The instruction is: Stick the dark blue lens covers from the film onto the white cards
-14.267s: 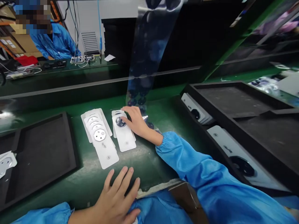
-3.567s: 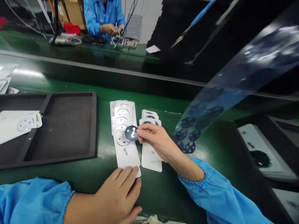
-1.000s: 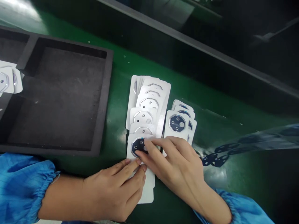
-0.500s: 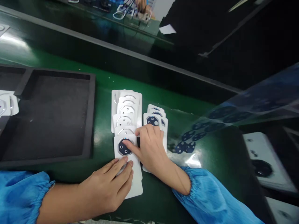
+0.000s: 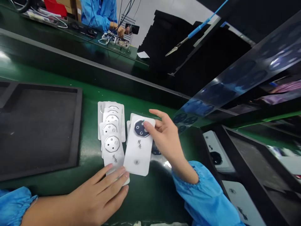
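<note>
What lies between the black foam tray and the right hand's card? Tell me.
Head view: green mat, then a fanned stack of white cards with silver octagonal plates.

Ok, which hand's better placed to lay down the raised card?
Probably the right hand: it holds the white card at its dark octagonal piece; the left hand rests on the stacked cards.

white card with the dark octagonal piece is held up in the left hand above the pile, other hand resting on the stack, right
Not quite: the head view shows the white card with the dark octagonal piece held in the right hand, not the left. The left hand is the one resting on the stack of cards.
</note>
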Demonstrator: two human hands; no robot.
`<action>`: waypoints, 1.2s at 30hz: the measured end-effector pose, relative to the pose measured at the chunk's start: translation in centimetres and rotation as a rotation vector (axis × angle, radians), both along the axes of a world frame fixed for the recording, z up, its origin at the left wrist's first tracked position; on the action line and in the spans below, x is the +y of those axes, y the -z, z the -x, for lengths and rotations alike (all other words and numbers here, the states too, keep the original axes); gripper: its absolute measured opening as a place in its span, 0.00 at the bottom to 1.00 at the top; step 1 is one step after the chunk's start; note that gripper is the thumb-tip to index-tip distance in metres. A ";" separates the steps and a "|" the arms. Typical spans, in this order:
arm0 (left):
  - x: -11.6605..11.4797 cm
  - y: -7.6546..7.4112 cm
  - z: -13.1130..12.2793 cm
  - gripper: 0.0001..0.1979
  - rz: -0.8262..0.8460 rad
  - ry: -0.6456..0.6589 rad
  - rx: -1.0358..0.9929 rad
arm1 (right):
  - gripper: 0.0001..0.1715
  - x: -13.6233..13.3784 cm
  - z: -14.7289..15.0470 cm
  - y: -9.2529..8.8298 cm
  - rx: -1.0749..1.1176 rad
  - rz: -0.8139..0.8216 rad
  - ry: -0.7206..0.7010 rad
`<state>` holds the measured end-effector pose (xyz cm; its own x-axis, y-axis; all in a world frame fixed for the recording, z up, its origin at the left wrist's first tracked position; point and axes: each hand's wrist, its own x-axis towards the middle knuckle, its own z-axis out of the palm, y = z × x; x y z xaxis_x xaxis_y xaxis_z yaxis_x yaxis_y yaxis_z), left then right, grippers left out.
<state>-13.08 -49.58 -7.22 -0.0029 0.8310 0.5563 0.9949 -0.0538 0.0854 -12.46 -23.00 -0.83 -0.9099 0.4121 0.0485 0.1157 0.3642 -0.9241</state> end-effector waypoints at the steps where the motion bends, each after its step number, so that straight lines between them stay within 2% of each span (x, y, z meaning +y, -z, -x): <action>1: 0.1 0.0 0.1 0.17 0.038 -0.009 -0.013 | 0.23 1.1 0.4 0.3 -0.003 -0.138 0.032; 4: 0.2 0.3 0.3 0.21 0.159 -0.049 -0.072 | 0.11 3.0 1.4 2.1 0.009 -0.677 -0.019; 6: 0.1 0.6 0.4 0.23 0.183 -0.049 -0.099 | 0.09 3.3 1.4 2.6 0.089 -1.001 -0.095; 8: 0.0 0.8 0.4 0.21 0.169 -0.048 -0.119 | 0.11 3.5 0.4 1.7 0.231 -1.214 -0.114; 10: -0.1 1.1 0.4 0.19 0.145 -0.038 -0.135 | 0.14 4.1 -1.8 -0.5 0.402 -1.327 0.026; 13: -0.2 1.3 0.3 0.18 0.103 -0.032 -0.171 | 0.22 5.6 -7.1 -4.1 0.580 -1.321 0.493; 14: -0.2 1.3 0.4 0.18 0.089 -0.030 -0.186 | 0.24 6.2 -9.2 -4.8 0.576 -1.273 0.603; 15: -0.2 1.3 0.4 0.18 0.077 -0.028 -0.202 | 0.26 6.6 -11.4 -5.0 0.530 -1.220 0.640; 16: -0.1 1.3 0.4 0.18 0.066 -0.026 -0.217 | 0.27 7.0 -13.5 -4.7 0.418 -1.182 0.587; 17: -0.1 1.2 0.4 0.18 0.059 -0.020 -0.228 | 0.26 7.3 -15.6 -4.0 0.261 -1.153 0.459; 19: 0.0 1.1 0.4 0.18 0.048 -0.009 -0.247 | 0.25 7.6 -19.2 -1.8 -0.041 -1.049 0.048; 20: 0.1 1.0 0.4 0.19 0.048 -0.007 -0.252 | 0.25 7.6 -20.7 -0.4 -0.114 -0.999 -0.082; 22: 0.1 1.0 0.4 0.19 0.055 -0.013 -0.266 | 0.28 7.7 -22.9 2.1 -0.168 -0.970 -0.220; 25: 0.1 1.1 0.5 0.19 0.084 -0.017 -0.288 | 0.36 8.0 -24.5 4.5 -0.177 -1.044 -0.290; 29: -0.1 1.3 0.7 0.19 0.109 -0.006 -0.287 | 0.37 8.7 -24.3 5.3 -0.167 -1.133 -0.333; 32: -0.3 1.7 0.7 0.19 0.098 0.004 -0.268 | 0.29 8.8 -23.4 5.0 -0.127 -1.167 -0.354; 36: -0.3 2.1 0.7 0.19 0.102 0.007 -0.247 | 0.13 8.1 -22.2 4.1 -0.149 -1.090 -0.363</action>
